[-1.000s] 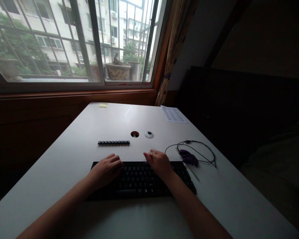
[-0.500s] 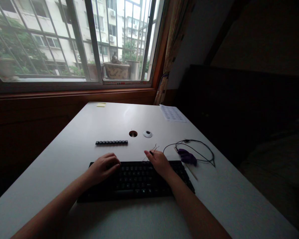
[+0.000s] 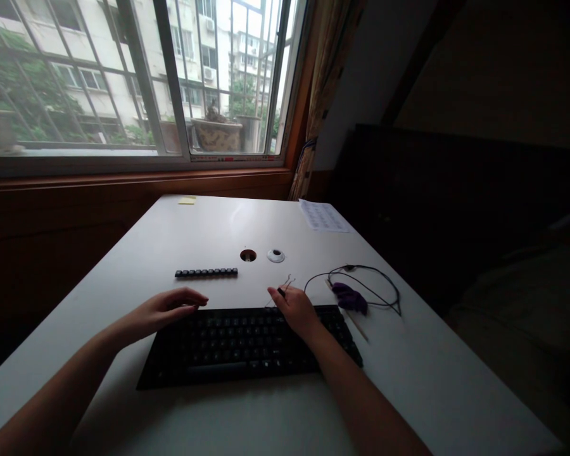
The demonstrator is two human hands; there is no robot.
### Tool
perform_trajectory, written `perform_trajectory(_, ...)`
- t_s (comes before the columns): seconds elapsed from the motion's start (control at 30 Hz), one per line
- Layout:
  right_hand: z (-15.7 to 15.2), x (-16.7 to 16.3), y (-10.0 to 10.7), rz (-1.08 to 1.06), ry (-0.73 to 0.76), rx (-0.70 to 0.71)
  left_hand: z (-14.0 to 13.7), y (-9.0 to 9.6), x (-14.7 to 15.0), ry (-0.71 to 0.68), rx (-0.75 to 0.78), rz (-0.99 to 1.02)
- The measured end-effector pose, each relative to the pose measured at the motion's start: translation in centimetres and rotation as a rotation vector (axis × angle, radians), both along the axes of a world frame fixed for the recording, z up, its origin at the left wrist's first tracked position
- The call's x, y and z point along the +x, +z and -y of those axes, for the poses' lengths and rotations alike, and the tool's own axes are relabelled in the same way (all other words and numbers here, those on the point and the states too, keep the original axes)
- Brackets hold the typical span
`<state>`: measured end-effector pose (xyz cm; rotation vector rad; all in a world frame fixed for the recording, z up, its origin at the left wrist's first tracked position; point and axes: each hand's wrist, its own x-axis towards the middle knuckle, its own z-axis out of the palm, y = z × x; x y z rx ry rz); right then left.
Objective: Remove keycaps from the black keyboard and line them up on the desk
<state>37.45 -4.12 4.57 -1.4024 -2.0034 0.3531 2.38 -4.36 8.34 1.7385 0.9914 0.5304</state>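
A black keyboard (image 3: 223, 345) lies across the near part of the white desk. Over its upper left corner hovers my left hand (image 3: 171, 305), fingers stretched out and thumb apart, holding nothing. My right hand (image 3: 298, 311) is above the keyboard's upper right part, closed round a wire keycap puller (image 3: 282, 292). The puller's black grip shows between thumb and fingers, and its thin wires poke out beyond the hand. Beyond the keyboard, a row of several black keycaps (image 3: 206, 273) stands in a straight line.
To the right lie a coiled black cable (image 3: 384, 273), a purple brush-like thing (image 3: 349, 297) and a thin stick (image 3: 358, 327). A round desk hole (image 3: 247, 256) sits beside a white ring-shaped cover (image 3: 276, 255). Farther back are a printed sheet (image 3: 325, 216) and yellow sticky notes (image 3: 187, 200).
My left hand has moved left, off the keys, and its fingers have straightened. My right hand keeps the keycap puller in nearly the same place. The whole view has shifted slightly.
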Motion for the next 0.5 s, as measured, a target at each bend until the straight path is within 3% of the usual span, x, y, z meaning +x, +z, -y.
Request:
perform_trajectory(0.27, 0.0, -0.1, 0.0, -0.009, 0.01, 0.009, 0.1, -0.1, -2.8, 0.094, -0.021, -0.061)
perform_trajectory(0.5, -0.2, -0.1, -0.1, -0.014, 0.004, 0.014, 1.1, -2.4, -6.8, 0.36, -0.049, 0.074)
